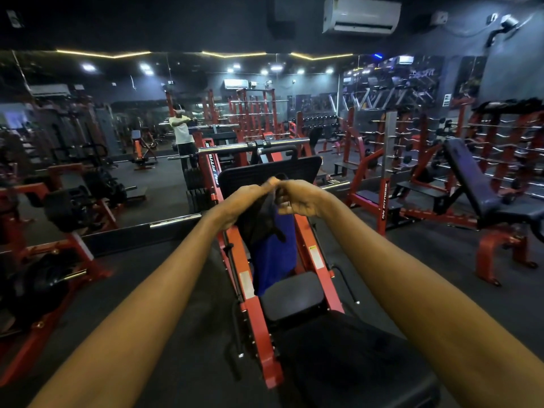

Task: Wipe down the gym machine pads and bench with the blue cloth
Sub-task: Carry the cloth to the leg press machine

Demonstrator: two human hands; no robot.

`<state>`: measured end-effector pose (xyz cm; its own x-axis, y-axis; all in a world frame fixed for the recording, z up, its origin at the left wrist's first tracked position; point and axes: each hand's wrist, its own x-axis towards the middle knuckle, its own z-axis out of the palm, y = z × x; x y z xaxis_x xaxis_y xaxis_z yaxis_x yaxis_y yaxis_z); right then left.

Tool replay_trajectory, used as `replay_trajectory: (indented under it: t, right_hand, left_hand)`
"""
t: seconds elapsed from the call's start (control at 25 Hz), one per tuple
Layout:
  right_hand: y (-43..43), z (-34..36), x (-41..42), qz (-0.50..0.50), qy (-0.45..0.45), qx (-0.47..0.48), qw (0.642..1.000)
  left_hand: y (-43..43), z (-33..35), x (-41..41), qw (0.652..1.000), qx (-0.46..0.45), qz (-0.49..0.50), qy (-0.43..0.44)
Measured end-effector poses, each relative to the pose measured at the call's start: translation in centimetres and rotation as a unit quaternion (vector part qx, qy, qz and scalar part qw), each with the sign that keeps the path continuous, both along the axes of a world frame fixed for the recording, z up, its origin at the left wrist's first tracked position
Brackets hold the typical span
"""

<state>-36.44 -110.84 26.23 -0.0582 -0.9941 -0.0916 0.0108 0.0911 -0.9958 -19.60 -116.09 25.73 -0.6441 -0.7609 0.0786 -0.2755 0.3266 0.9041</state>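
Both arms reach forward over a red leg press machine (235,251). My left hand (244,201) and my right hand (297,198) meet at chest height and pinch the top edge of the blue cloth (275,257), which hangs down between them, part of it dark in shadow. Below the cloth lies the machine's black seat pad (291,295), and nearer me its black back pad (353,363). Behind the hands stands the black foot plate (244,175).
A black adjustable bench (477,189) on a red frame stands at the right. Red racks with barbells line the right wall. Plate-loaded red machines (67,207) sit at the left. A wall mirror ahead reflects a person in a white shirt (182,134). Dark floor surrounds the machine.
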Motion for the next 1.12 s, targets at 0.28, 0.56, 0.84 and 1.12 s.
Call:
replay_trajectory:
  t: [0.28, 0.56, 0.84, 1.12]
  right_hand:
    - [0.4, 0.1, -1.2, -0.032, 0.218, -0.076, 0.973]
    - [1.1, -3.5, -1.6, 0.071, 0.105, 0.023, 0.992]
    - [-0.3, -2.0, 0.0, -0.107, 0.001, -0.067, 0.992]
    - [-0.4, -2.4, -0.4, -0.098, 0.016, -0.042, 0.994]
  left_hand:
    - [-1.6, 0.6, 2.0, 0.996, -0.007, 0.033, 0.079]
    - [-1.2, 1.7, 3.9, 0.981, 0.088, -0.008, 0.17]
    - [-4.4, -7.1, 7.1, 0.862, 0.451, 0.099, 0.208]
    - [-0.3, -5.7, 4.3, 0.933, 0.234, 0.119, 0.247]
